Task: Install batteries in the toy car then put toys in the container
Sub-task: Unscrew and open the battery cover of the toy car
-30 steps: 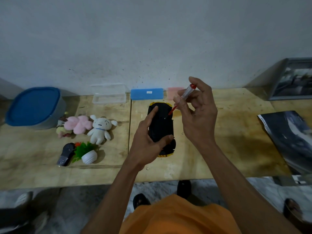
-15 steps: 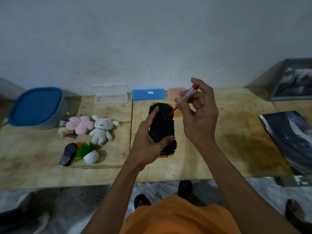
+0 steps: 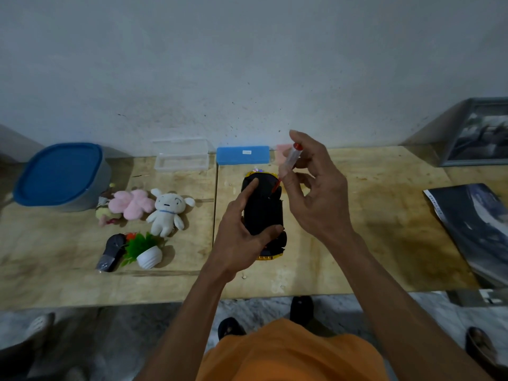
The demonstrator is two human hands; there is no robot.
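A yellow toy car [image 3: 264,213] lies upside down on the wooden table, its black underside facing up. My left hand [image 3: 242,232] grips the car from the left, index finger laid along the underside and thumb curled over its near part. My right hand [image 3: 316,188] pinches a small screwdriver [image 3: 291,160] with a clear handle and red cap, its red tip touching the car's far right underside. To the left lie a white plush [image 3: 166,213], a pink plush [image 3: 132,203], a small potted plant [image 3: 145,250] and a dark toy [image 3: 111,251]. A grey container with a blue lid [image 3: 59,176] stands at far left.
A clear plastic box [image 3: 181,155], a blue case [image 3: 242,154] and a pink item [image 3: 283,152] sit along the wall. A dark magazine [image 3: 472,226] and a framed picture [image 3: 478,133] are at the right. The table's front edge runs just below my wrists.
Both hands stay on the car and screwdriver; the right hand's fingers have shifted slightly around the handle. Nothing else has moved.
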